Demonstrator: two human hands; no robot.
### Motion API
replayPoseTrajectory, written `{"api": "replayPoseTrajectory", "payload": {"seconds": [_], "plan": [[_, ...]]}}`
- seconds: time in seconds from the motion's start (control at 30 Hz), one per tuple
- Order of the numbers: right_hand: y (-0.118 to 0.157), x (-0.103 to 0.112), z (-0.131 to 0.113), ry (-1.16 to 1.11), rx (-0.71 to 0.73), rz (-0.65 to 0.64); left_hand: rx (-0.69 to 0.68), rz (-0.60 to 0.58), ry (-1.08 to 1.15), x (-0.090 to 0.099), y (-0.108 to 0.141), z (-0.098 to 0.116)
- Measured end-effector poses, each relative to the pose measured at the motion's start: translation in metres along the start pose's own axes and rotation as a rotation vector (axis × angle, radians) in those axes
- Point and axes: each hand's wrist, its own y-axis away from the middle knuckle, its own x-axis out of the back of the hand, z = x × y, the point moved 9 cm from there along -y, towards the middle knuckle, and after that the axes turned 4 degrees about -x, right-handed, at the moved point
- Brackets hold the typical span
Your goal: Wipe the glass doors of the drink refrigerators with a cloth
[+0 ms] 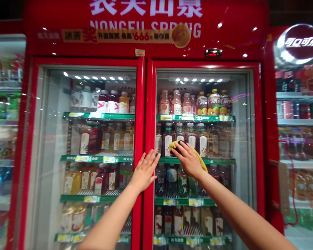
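Note:
My left hand (145,170) lies flat with fingers spread against the red frames where the two cooler doors meet. On the right glass door (240,139), my right hand (187,158) presses a yellow cloth (202,163) to the pane. The cloth shows above the fingertips and along the hand's right side; the rest is under the palm. Behind the glass, at the height of my right hand, bottles with white labels (203,144) stand on a shelf.
The red drinks cooler (146,48) has shelves of bottles behind both doors. A small metal lock (214,52) sits above the right door. Another cooler (299,121) stands at the right, with a red cord (293,187) hanging by it. At the left is a further drinks cooler (5,121).

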Motion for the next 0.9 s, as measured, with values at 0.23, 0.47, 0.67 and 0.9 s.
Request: {"api": "replayPoseTrajectory", "payload": {"seconds": [0.23,0.47,0.67,0.9], "plan": [[-0.011,0.013,0.026,0.005,-0.218,0.14,0.056,0.008,-0.013,0.003,0.014,-0.01],[-0.039,-0.021,-0.054,-0.021,-0.055,0.055,0.062,0.021,-0.023,0.002,0.02,-0.013],[-0.013,-0.025,-0.071,-0.057,0.194,-0.033,0.007,0.013,-0.005,-0.001,0.029,-0.015],[-0.103,-0.018,-0.055,-0.05,0.004,0.083,0.008,0.042,0.011,-0.006,0.033,-0.016]]}}
